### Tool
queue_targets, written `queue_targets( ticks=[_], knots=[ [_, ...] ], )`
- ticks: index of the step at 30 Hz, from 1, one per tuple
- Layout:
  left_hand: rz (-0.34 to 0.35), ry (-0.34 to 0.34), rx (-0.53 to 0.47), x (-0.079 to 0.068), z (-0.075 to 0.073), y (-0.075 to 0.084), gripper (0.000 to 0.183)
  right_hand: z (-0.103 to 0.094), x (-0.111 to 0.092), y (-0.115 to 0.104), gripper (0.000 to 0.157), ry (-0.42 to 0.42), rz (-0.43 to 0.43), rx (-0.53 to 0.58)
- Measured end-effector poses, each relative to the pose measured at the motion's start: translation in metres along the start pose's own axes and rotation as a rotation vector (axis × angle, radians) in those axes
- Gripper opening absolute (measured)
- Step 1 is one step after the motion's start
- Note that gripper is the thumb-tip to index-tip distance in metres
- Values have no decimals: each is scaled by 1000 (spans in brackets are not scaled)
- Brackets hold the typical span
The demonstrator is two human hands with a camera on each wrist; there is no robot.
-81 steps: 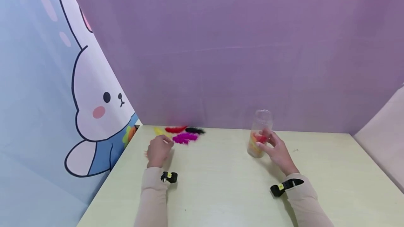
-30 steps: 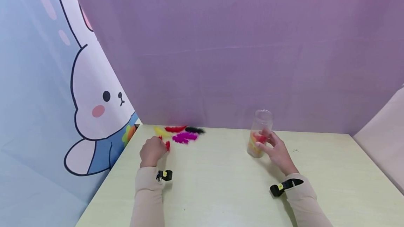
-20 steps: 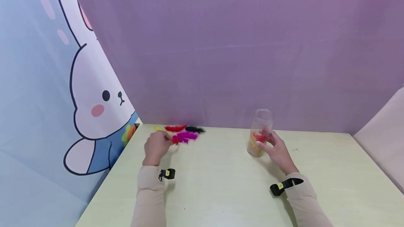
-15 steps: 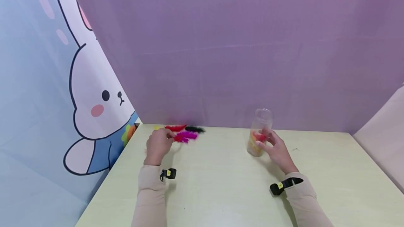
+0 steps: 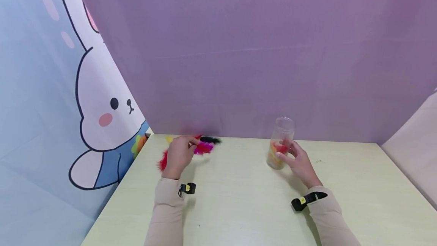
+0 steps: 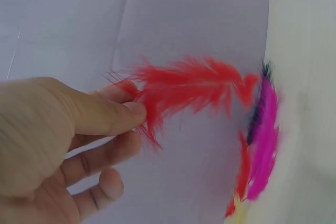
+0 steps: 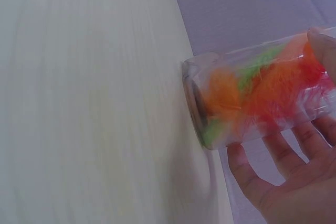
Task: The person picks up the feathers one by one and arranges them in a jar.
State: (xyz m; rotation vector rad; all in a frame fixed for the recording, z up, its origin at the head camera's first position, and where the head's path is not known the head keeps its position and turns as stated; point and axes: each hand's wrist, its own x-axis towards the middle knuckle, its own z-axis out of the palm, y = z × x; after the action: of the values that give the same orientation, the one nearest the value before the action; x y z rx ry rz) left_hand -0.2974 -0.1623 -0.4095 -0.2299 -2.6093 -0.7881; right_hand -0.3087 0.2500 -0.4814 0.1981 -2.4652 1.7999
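Observation:
In the left wrist view my left hand (image 6: 47, 135) pinches a red feather (image 6: 194, 87) between thumb and forefinger. In the head view this hand (image 5: 179, 156) hovers over the feathers at the table's far left, and red fluff (image 5: 163, 162) shows on its left side; I cannot tell whether it is the same feather. Beneath lie a magenta feather (image 6: 266, 140), a black one (image 5: 210, 139), another red one (image 6: 243, 169) and a yellow one (image 5: 169, 139). My right hand (image 5: 300, 162) grips a clear cylindrical jar (image 5: 284, 126) standing on the table; orange, green and red feathers (image 7: 273, 90) fill its lower part.
A pale table (image 5: 235, 193) spreads under both hands. Behind it hangs a purple cloth (image 5: 256, 60), and a blue rabbit-print cloth (image 5: 102, 86) covers the left side. Small dark specks (image 5: 319, 161) lie right of the jar.
My left hand, farther left with red fluff at its fingers a second ago, has moved right over the feathers. The right hand and the jar have stayed in place.

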Motion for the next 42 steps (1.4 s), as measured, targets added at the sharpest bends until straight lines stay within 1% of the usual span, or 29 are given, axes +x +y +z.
queue_targets(
  ticks=[4,6,9,14,17,27,37,42],
  knots=[
    [58,41,-42,1,3,7,12,0,0,0,80,2,-3,0],
    [74,59,-65,2,5,9,12,0,1,0,80,3,-3,1],
    [83,78,-94,2,9,13,13,1,1,0,79,1,0,0],
    [83,108,-106,1,15,20,13,1,1,0,79,-1,13,-9],
    [87,118,-131,1,18,24,14,1,1,-1,80,-3,16,-11],
    [147,138,-250,1,33,37,12,2,1,2,80,-1,-8,-9],
    [188,177,-359,-1,34,53,10,1,1,3,77,9,-8,-45],
    [192,185,-395,-1,33,59,10,1,2,2,78,10,-10,-49]
  ],
)
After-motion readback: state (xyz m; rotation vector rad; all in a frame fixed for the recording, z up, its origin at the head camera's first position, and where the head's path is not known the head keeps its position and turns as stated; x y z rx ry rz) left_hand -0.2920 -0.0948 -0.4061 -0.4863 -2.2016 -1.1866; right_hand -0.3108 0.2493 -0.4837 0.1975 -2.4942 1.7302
